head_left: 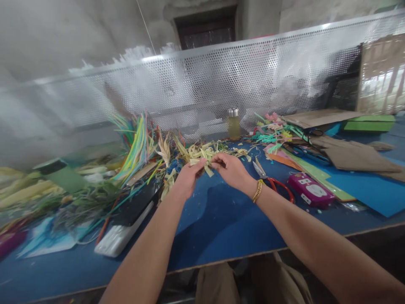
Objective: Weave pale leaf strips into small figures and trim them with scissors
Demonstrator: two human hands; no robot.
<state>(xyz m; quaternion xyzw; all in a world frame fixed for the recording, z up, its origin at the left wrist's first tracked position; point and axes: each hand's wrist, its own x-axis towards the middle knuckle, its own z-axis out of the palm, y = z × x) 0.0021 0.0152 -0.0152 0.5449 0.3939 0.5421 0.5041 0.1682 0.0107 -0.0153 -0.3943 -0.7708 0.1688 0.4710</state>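
Observation:
My left hand (187,179) and my right hand (232,169) meet over the blue table (218,228), both pinched on pale yellow leaf strips (202,158) from a loose heap. The strips bunch between my fingertips. My right wrist wears a gold bracelet (257,191). Red-handled scissors (272,181) lie just right of my right hand.
A bundle of coloured strips (137,147) fans up at the left, above a dark and white device (126,223). A small bottle (234,123) stands by the perforated metal screen (221,80). A pink gadget (310,190), brown card (354,156) and green and blue sheets lie at the right.

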